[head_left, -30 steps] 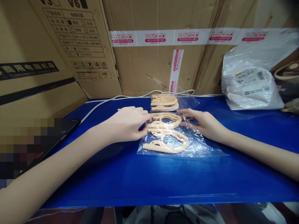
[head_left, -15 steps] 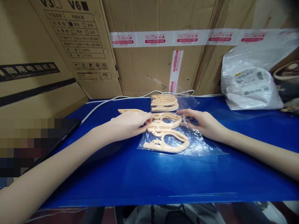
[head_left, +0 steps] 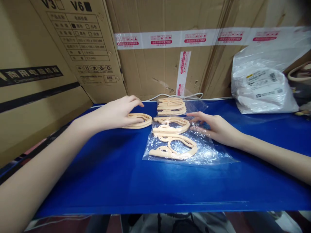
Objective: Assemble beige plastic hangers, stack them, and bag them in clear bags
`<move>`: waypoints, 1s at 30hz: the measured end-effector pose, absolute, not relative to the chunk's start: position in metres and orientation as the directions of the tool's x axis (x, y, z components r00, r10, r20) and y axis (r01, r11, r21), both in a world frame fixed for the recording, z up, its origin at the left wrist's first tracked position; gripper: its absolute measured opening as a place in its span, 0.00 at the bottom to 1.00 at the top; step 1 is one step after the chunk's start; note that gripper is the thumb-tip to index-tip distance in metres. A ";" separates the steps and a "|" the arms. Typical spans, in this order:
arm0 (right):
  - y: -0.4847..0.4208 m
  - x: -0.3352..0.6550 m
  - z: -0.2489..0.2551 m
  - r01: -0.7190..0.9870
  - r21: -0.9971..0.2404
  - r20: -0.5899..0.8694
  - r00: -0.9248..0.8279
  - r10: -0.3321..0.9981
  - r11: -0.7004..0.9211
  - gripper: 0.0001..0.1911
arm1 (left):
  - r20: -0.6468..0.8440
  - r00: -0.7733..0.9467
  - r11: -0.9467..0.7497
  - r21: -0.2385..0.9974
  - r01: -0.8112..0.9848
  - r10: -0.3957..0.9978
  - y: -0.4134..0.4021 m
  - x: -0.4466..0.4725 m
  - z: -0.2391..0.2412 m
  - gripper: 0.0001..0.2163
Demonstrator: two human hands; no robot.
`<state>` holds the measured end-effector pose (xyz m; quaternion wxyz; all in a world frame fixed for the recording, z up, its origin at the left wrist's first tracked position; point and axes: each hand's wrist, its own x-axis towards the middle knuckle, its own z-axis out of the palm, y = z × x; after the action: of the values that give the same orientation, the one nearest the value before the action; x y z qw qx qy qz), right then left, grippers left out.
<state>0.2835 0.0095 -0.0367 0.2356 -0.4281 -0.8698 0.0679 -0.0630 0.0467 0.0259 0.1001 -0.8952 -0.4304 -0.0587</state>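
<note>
Folded beige hangers (head_left: pixel 171 131) in clear bag (head_left: pixel 209 153), blue surface (head_left: pixel 136 181).
Your left hand (head_left: pixel 119 110), grip wide, is over a loose hanger (head_left: pixel 147 122) at the bag's 10 o'clock; your right hand (head_left: pixel 213 125), grip parted, is at its 2 o'clock.

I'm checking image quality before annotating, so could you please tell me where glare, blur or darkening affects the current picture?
Head view: bright glints on the clear plastic bag; head view: a pale, diffuse reflection on the blue tabletop just in front of it; head view: small print on the carton is soft; head view: top right corner darkened.
</note>
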 end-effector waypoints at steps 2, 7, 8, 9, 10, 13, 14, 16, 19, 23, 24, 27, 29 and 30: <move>0.010 0.285 -0.035 0.696 -0.363 0.380 -0.497 0.781 0.619 0.22 | 0.109 0.586 -0.579 -0.094 0.810 0.803 0.054 -0.073 0.026 0.33; 0.008 0.287 -0.033 0.709 -0.420 0.430 -0.394 0.812 0.566 0.19 | -0.118 0.486 -0.490 -0.002 0.872 0.866 0.060 -0.081 0.026 0.37; 0.007 0.287 -0.032 0.706 -0.430 0.435 -0.384 0.815 0.562 0.19 | -0.143 0.485 -0.489 0.004 0.872 0.863 0.060 -0.081 0.026 0.36; 0.005 0.287 -0.032 0.699 -0.437 0.443 -0.380 0.812 0.566 0.19 | -0.156 0.489 -0.495 0.006 0.869 0.858 0.061 -0.081 0.027 0.36; 0.004 0.287 -0.031 0.692 -0.440 0.454 -0.379 0.806 0.573 0.20 | -0.159 0.496 -0.502 0.005 0.865 0.853 0.061 -0.082 0.027 0.35; 0.002 0.287 -0.031 0.698 -0.409 0.482 -0.383 0.788 0.588 0.20 | -0.145 0.511 -0.518 -0.011 0.855 0.847 0.064 -0.085 0.025 0.34; 0.002 0.287 -0.031 0.704 -0.392 0.489 -0.386 0.783 0.592 0.20 | -0.143 0.514 -0.521 -0.019 0.853 0.846 0.065 -0.086 0.024 0.35; 0.003 0.287 -0.031 0.714 -0.362 0.499 -0.395 0.771 0.600 0.20 | -0.140 0.516 -0.524 -0.034 0.851 0.845 0.068 -0.089 0.023 0.35; 0.004 0.287 -0.031 0.720 -0.333 0.491 -0.419 0.764 0.609 0.19 | -0.143 0.516 -0.526 -0.034 0.850 0.844 0.072 -0.092 0.021 0.35; 0.003 0.288 -0.030 0.729 -0.296 0.493 -0.436 0.753 0.617 0.21 | -0.120 0.503 -0.508 -0.013 0.861 0.856 0.072 -0.089 0.022 0.35; 0.003 0.288 -0.029 0.730 -0.287 0.498 -0.440 0.747 0.621 0.22 | -0.096 0.497 -0.500 -0.007 0.866 0.862 0.071 -0.087 0.022 0.35; 0.000 0.289 -0.026 0.708 -0.248 0.531 -0.472 0.704 0.662 0.24 | -0.004 0.498 -0.498 -0.018 0.867 0.867 0.065 -0.080 0.023 0.35; -0.004 0.290 -0.023 0.695 -0.207 0.568 -0.487 0.663 0.689 0.25 | 0.064 0.508 -0.505 -0.056 0.861 0.859 0.060 -0.074 0.024 0.34; -0.006 0.290 -0.022 0.694 -0.186 0.587 -0.489 0.645 0.695 0.26 | 0.097 0.510 -0.504 -0.081 0.860 0.855 0.057 -0.072 0.025 0.34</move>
<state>0.2900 -0.0061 -0.0218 0.3234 -0.3884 -0.8620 -0.0376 -0.0717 0.0574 0.0249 0.0595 -0.8668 -0.4946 -0.0222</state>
